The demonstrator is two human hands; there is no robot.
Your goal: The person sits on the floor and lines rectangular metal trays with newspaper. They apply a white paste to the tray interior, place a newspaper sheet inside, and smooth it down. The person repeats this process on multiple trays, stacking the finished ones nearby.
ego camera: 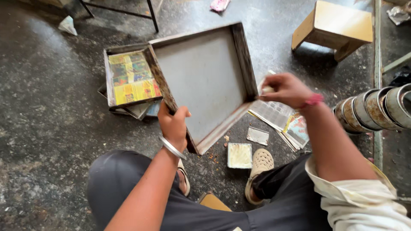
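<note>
Head view: square metal tray (pixel 201 77) tilted up off the floor (pixel 43 128).
Left hand (pixel 172 125) grips its near-left rim; right hand (pixel 286 89), pinching a small pale piece (pixel 268 89), sits at its right corner.

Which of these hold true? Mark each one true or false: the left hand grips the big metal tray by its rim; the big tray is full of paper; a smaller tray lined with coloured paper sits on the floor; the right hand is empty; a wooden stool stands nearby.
1. The left hand grips the big metal tray by its rim. True.
2. The big tray is full of paper. False: its inside is bare grey metal.
3. A smaller tray lined with coloured paper sits on the floor. True.
4. The right hand is empty. False: it pinches a small pale object at the tray's edge.
5. A wooden stool stands nearby. True.
</note>
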